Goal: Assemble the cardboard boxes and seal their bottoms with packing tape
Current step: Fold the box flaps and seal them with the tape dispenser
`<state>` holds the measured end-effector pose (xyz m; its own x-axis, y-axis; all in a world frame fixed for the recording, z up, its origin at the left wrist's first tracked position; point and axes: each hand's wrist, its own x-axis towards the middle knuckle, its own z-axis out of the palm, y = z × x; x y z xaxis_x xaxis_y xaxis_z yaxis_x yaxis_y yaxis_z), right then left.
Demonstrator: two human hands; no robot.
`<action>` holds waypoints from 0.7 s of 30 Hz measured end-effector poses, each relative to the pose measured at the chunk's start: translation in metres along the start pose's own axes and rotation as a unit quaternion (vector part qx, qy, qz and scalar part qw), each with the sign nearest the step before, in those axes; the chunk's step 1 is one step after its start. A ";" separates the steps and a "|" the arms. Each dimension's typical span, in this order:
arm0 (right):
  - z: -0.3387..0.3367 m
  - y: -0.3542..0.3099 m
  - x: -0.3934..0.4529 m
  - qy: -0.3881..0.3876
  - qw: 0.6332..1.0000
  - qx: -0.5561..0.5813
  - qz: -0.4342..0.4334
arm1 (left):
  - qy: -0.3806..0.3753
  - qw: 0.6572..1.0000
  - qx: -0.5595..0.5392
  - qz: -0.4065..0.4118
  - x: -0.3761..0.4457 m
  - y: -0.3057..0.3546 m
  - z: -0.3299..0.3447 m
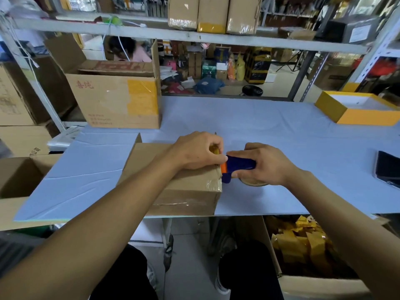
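Note:
A brown cardboard box (pixel 184 191) lies bottom-up at the near edge of the pale blue table (pixel 270 131), with clear tape shining along its top and down its right end. My left hand (pixel 199 151) lies on the box's top right corner, fingers curled over the edge there. My right hand (pixel 263 164) grips a blue and orange tape dispenser (pixel 237 164) held against the box's right end. The tape roll (pixel 254 182) shows under my right palm.
A large open carton (pixel 116 100) stands at the back left of the table. A yellow and white box lid (pixel 359 109) lies at the back right, a dark phone (pixel 387 169) at the right edge. Open cartons stand left (pixel 19 176) and below right (pixel 303 256).

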<state>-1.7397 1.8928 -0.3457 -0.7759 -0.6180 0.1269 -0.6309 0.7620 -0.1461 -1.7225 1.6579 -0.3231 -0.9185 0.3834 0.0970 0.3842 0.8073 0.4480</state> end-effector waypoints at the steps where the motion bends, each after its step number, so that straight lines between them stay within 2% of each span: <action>1: -0.002 -0.001 0.000 -0.003 1.000 -0.008 -0.002 | 0.001 1.000 -0.003 -0.001 0.000 0.000 0.000; 7: -0.013 -0.013 0.008 0.014 0.995 -0.091 -0.028 | 0.011 1.000 -0.013 -0.003 0.001 0.000 0.001; 9: -0.015 -0.013 0.011 -0.021 0.999 -0.038 0.016 | 0.010 1.000 -0.015 -0.005 0.001 0.001 0.000; 11: -0.013 -0.013 0.012 -0.029 0.999 -0.009 0.017 | 0.009 1.000 -0.015 -0.008 0.002 0.000 0.001; 14: -0.015 -0.017 0.016 0.002 0.999 -0.050 -0.003 | 0.019 1.000 -0.014 -0.012 0.003 0.000 -0.001; 17: -0.013 -0.009 0.016 -0.040 0.997 0.054 0.038 | 0.019 1.000 -0.016 -0.006 0.003 0.001 -0.001; 21: -0.010 -0.011 0.016 -0.005 1.000 -0.010 0.011 | 0.023 0.999 -0.023 -0.006 0.004 -0.001 -0.001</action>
<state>-1.7453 1.8765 -0.3325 -0.7891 -0.6036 0.1141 -0.6142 0.7786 -0.1287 -1.7272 1.6580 -0.3225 -0.9268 0.3518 0.1316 0.3693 0.7899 0.4895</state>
